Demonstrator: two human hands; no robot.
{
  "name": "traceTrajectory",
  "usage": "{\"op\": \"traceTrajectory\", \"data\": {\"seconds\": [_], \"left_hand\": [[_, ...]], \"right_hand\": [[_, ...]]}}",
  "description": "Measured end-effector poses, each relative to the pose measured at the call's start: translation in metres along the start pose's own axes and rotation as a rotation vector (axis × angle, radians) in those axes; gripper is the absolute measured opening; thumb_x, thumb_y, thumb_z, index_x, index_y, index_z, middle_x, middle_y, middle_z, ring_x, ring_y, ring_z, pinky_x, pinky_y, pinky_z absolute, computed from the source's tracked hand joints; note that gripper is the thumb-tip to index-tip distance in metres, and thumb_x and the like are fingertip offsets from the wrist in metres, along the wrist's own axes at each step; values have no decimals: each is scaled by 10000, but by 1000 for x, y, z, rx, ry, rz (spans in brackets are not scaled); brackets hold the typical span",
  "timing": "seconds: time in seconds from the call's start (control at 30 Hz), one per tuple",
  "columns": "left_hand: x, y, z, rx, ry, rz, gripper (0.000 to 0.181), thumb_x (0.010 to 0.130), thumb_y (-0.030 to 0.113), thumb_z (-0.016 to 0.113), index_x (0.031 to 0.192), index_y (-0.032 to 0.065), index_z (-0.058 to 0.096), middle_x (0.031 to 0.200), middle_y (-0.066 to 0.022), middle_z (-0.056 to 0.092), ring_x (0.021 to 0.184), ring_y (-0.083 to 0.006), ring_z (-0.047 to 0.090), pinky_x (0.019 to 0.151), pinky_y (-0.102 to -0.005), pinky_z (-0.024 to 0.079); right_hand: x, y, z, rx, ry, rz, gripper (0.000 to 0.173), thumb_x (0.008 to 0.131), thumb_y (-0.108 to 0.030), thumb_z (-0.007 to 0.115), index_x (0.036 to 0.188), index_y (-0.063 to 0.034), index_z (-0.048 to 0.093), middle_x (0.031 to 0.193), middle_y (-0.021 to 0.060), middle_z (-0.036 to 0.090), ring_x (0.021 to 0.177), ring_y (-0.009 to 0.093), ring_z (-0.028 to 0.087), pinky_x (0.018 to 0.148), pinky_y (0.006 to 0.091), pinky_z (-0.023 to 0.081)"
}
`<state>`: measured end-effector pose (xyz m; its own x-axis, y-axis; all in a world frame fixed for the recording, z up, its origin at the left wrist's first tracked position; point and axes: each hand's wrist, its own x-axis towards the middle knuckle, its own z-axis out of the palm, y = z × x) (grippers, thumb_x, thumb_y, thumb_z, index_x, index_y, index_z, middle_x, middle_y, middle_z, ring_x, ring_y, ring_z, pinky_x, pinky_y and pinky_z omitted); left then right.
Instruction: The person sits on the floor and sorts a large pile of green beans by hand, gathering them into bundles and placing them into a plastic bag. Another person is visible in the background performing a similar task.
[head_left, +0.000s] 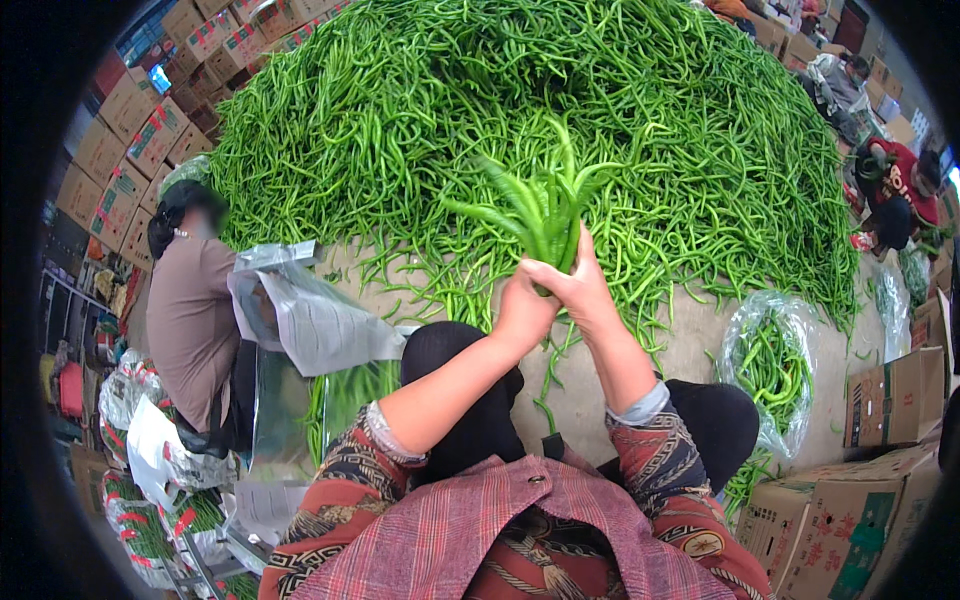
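A bunch of long green chili peppers (551, 214) stands upright between my two hands, its tips fanned out and slightly blurred. My left hand (529, 300) and my right hand (577, 281) meet around the lower ends of the bunch, the fingers partly hidden. Beyond them rises a large heap of green chili peppers (465, 97), with loose ones spread along its near edge. Beside my left knee is a metal-sided tray (285, 412) with green peppers lying in it and sheets of printed paper or film (307, 322) over its far part.
A person (191, 322) sits close at the left, near bagged peppers (142, 525). An open clear plastic bag of peppers (772, 375) stands right of my knee. Cardboard boxes (832, 517) lie at the lower right; more boxes (112, 157) are stacked far left. Other people (900, 180) sit at the right.
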<state>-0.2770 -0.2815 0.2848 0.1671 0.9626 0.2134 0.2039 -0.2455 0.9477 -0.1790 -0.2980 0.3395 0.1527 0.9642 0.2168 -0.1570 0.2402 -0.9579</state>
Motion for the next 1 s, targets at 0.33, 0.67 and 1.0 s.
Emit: {"op": "traceTrajectory", "data": {"seconds": [0.33,0.67,1.0], "left_hand": [[-47,55,-16,364,-432,19,793,719,430,765,1265,-44,439,1034,-232,638,1002,-365,631,881,-404,493],[-52,58,-35,-392,-222,-246,620,851,319,716,1307,-16,463,1240,-134,573,1163,-196,533,1019,-333,398],[-49,33,-25,-953,15,-425,398,968,324,517,1225,21,543,1154,-108,625,1050,-211,611,944,-368,484]], "right_hand": [[-13,-8,-24,-364,64,147,552,627,-84,687,1154,-32,531,933,128,669,810,226,651,746,336,513],[-63,-5,3,-694,71,-47,435,796,-245,660,1178,-87,524,1019,218,646,926,393,641,803,450,515],[-87,8,4,-744,51,-135,943,677,-240,752,1456,-50,255,1233,237,539,1055,424,585,890,444,491]]}}
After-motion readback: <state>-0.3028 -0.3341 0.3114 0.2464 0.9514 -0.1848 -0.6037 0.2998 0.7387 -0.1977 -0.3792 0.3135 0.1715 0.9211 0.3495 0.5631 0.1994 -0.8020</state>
